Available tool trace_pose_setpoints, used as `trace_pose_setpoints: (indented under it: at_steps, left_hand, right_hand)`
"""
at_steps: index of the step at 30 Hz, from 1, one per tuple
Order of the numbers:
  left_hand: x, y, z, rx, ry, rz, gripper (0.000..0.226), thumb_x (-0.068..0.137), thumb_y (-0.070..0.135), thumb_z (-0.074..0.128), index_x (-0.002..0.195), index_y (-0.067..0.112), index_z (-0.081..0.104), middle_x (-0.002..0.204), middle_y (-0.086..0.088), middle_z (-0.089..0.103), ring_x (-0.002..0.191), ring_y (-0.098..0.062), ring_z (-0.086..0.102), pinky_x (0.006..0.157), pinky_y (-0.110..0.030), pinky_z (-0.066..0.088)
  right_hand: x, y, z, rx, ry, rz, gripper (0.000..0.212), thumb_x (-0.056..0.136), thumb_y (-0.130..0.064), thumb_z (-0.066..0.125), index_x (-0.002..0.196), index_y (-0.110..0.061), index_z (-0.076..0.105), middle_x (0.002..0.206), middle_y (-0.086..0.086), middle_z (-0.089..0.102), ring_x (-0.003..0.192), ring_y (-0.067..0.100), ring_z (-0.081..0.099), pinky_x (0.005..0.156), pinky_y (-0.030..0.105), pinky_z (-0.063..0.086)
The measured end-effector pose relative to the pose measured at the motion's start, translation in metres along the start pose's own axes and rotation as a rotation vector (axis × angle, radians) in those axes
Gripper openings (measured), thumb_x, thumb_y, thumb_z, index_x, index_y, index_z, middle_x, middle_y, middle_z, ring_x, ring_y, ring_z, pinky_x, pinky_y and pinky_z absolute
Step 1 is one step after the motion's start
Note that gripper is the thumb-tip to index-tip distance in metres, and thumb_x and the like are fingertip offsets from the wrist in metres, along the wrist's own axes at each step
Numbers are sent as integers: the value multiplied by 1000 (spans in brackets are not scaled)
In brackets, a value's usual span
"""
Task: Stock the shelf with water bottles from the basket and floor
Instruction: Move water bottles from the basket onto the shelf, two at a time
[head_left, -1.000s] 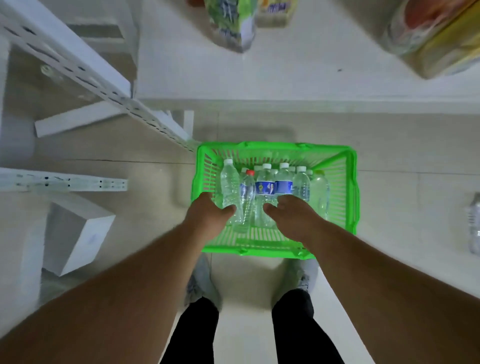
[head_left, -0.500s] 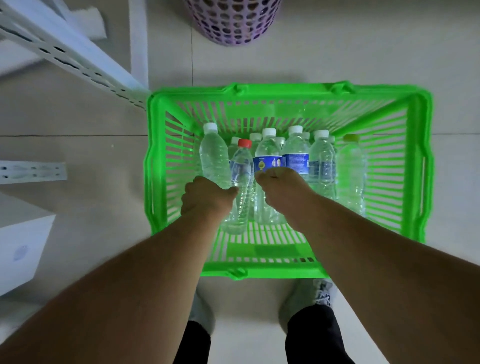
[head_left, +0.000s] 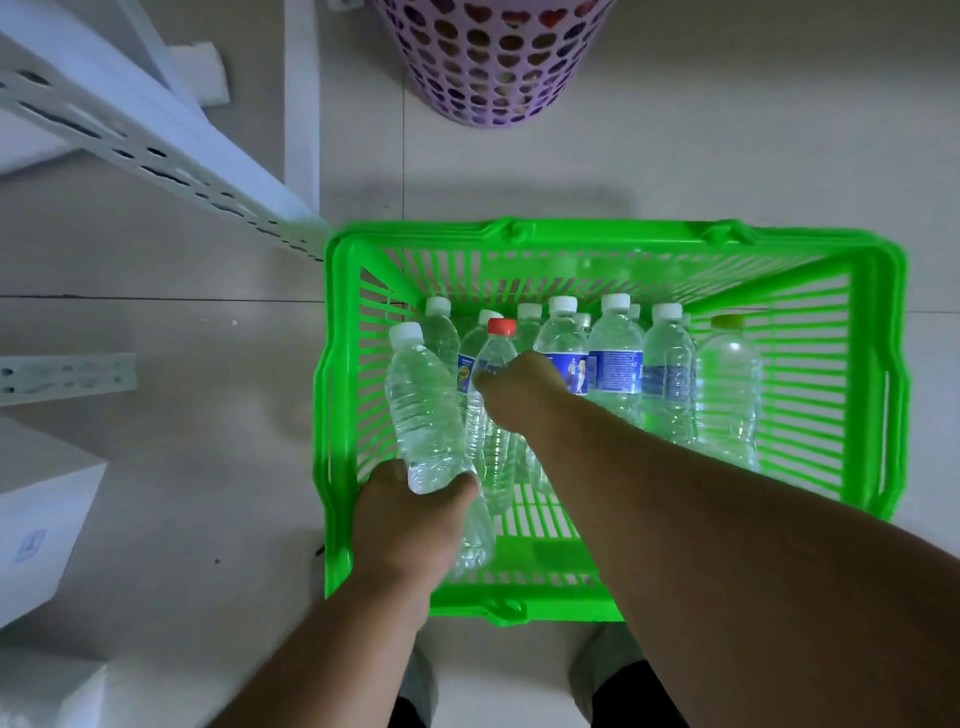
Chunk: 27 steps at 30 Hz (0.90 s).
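Observation:
A green plastic basket (head_left: 878, 395) stands on the tiled floor below me, holding several upright water bottles. My left hand (head_left: 410, 525) grips the base of a clear white-capped bottle (head_left: 423, 410), lifted above the basket's left side and tilted. My right hand (head_left: 524, 387) reaches down among the bottles, its fingers curled round the red-capped bottle (head_left: 493, 358) just below its neck. A blue-labelled bottle (head_left: 615, 358) and a yellowish-capped bottle (head_left: 727, 379) stand to the right of that hand.
A white perforated shelf upright (head_left: 156, 150) slants across the upper left, ending by the basket's corner. A purple basket with heart-shaped holes (head_left: 493, 57) stands behind. White boxes (head_left: 36, 535) sit at the left. My shoes show under the basket's near rim.
My left hand has lifted the white-capped bottle up and toward me. My right hand has shifted left onto the red-capped bottle. The view has moved closer to the basket.

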<state>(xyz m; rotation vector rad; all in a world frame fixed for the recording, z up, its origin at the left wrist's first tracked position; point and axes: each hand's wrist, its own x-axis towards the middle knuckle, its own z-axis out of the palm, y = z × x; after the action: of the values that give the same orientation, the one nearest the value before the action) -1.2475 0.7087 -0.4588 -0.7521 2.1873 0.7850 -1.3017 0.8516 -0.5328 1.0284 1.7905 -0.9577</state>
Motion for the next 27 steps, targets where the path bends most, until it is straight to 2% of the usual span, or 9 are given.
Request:
trace_pose_setpoints:
  at_steps: [2,5,7,9,11,15,17,22,27]
  left_hand:
    - [-2,1,-1,-27,23,25,38,73,35,80,64,16,48,53,6,45,46,-10,41,41,-23,26]
    - [-2,-2,-2,-34,21,56,40,74,35,81,67,14,47,60,0,48,52,-15,41,46,-29,29]
    - [-3,-5,-4,-54,3,66,41,74,36,81,70,14,47,68,-5,50,59,-17,45,50,-31,33]
    - [-7,-9,-5,-82,-23,60,39,75,37,81,84,8,56,90,-19,61,83,-31,61,64,-34,44]
    - [-14,-11,-10,-90,-50,69,43,74,37,81,95,6,61,101,-16,68,100,-33,64,76,-35,47]
    - [-33,-3,-27,-175,-68,141,23,73,26,83,85,18,65,75,15,72,67,7,64,60,-10,43]
    - [-49,8,-38,-226,-107,152,26,72,25,85,90,19,67,82,11,75,73,2,68,66,-14,48]
    - [-111,50,-82,-326,-206,210,37,67,19,87,99,16,67,93,1,77,90,-19,74,90,-49,56]
    - [-182,85,-133,-355,-227,348,42,65,20,88,100,20,65,94,3,77,92,-14,73,87,-41,56]
  right_hand:
    - [10,-4,8,-33,36,-28,26,91,-35,62,78,-13,55,82,4,54,66,16,49,52,25,37]
    - [11,-13,15,-178,24,-47,62,88,-54,61,117,0,55,105,14,60,98,30,59,69,31,43]
    - [16,-12,17,-127,-2,-44,45,87,-49,64,104,-8,63,98,8,62,101,30,58,75,34,45]
    - [13,-3,13,-4,2,-47,29,85,-42,68,86,-14,63,78,0,55,87,23,55,72,33,44]
    - [8,10,8,54,-3,-82,36,87,-42,67,105,-10,67,87,2,61,85,22,57,77,34,50]
    - [-29,26,-13,159,106,-170,52,84,-51,69,118,-13,61,105,12,68,89,27,66,67,32,50]
    - [-59,25,-36,169,172,-229,52,83,-54,70,117,-15,62,104,8,69,90,26,66,68,30,50]
    - [-165,4,-116,237,264,-413,35,81,-48,74,101,-19,70,86,-3,73,77,18,68,61,28,49]
    - [-278,-18,-187,219,324,-580,28,79,-51,76,85,-25,67,60,-20,64,44,-4,52,41,11,35]
